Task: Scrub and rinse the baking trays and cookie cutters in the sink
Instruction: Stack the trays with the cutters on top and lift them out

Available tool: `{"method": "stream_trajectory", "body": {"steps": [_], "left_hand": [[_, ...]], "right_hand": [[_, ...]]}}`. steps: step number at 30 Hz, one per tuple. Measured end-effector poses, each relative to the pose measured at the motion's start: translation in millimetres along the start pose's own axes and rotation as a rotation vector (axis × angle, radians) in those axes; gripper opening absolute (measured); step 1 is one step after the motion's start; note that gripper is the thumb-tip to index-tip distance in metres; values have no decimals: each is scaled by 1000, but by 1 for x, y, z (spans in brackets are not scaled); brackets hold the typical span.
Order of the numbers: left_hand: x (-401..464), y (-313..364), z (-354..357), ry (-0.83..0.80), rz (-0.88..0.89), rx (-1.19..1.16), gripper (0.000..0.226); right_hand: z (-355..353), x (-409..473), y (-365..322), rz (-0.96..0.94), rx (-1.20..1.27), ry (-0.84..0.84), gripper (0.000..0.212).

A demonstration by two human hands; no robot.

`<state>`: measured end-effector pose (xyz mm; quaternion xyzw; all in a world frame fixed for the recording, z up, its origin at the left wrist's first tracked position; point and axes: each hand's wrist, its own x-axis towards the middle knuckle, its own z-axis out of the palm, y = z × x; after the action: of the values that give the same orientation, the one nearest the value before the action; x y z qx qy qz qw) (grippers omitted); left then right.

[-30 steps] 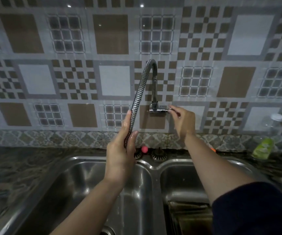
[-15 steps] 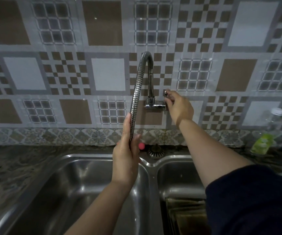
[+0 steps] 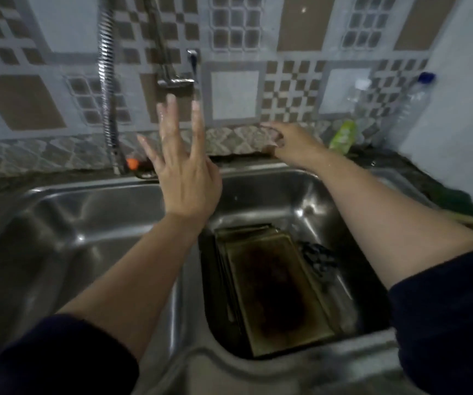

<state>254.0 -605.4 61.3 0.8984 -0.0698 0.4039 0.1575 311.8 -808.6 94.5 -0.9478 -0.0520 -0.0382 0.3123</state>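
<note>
Right now the baking trays (image 3: 275, 295) lie stacked flat on the floor of the right-hand basin of the sink (image 3: 309, 201), the top one stained dark through its middle, with their long axis running from the near rim toward the back wall. A dark tangled thing (image 3: 316, 256), maybe a scourer or cutters, sits just beside the stack's right edge; I cannot tell which. No cookie cutters show plainly. From where I steer, my left hand (image 3: 185, 169) is raised over the divider between the two basins, fingers spread wide and straight, wet, holding nothing, with the trays below and to its right. My right hand (image 3: 289, 139) reaches past the back rim of that basin toward the wall, fingers loosely out; I see nothing in it, though blur hides the fingertips. My right forearm crosses directly above the right basin, so I judge that arm the nearer one for dropping onto the stack, and a grip across the short side at the near end looks easiest. Behind the left hand hangs the flexible faucet hose (image 3: 107, 89), with the tap handle (image 3: 192, 64) on the tiled wall. Further right, a green soap bottle (image 3: 342, 136) and a clear bottle (image 3: 409, 109) stand on the desk.
</note>
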Motion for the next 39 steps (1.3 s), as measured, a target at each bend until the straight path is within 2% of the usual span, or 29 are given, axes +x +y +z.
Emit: {"method": "stream_trajectory", "body": {"steps": [2, 5, 8, 10, 12, 16, 21, 24, 27, 31, 33, 36, 39], "left_hand": [[-11, 24, 13, -153, 21, -56, 78], [-32, 59, 41, -532, 43, -136, 66], [-64, 87, 71, -862, 122, -139, 63], [-83, 101, 93, -992, 152, -120, 59], [-96, 114, 118, -1098, 177, -101, 60], [-109, 133, 173, -1266, 258, -29, 71], [-112, 147, 219, -1381, 333, 164, 85], [-114, 158, 232, -1373, 418, 314, 81], [-118, 168, 241, -1378, 414, 362, 73], [-121, 167, 245, -1254, 432, 296, 47], [-120, 166, 243, -1207, 380, 223, 37], [-108, 166, 235, -1125, 329, 92, 40], [-89, 166, 217, -1047, 216, -100, 39]], "right_hand": [[-6, -28, 27, 31, -83, -8, 54], [-6, -70, 68, 153, -166, -77, 53], [4, -108, 104, 260, -132, -183, 56], [19, -123, 128, 327, -159, -259, 55], [41, -128, 155, 455, -188, -332, 65], [79, -125, 192, 700, -148, -481, 99], [102, -117, 199, 737, -192, -567, 118], [112, -113, 207, 719, -193, -566, 120], [115, -113, 212, 719, -137, -517, 116], [119, -116, 207, 728, -52, -350, 86], [117, -116, 202, 745, 5, -304, 83], [104, -109, 195, 742, 98, -218, 81], [76, -104, 182, 660, 90, -179, 66]]}}
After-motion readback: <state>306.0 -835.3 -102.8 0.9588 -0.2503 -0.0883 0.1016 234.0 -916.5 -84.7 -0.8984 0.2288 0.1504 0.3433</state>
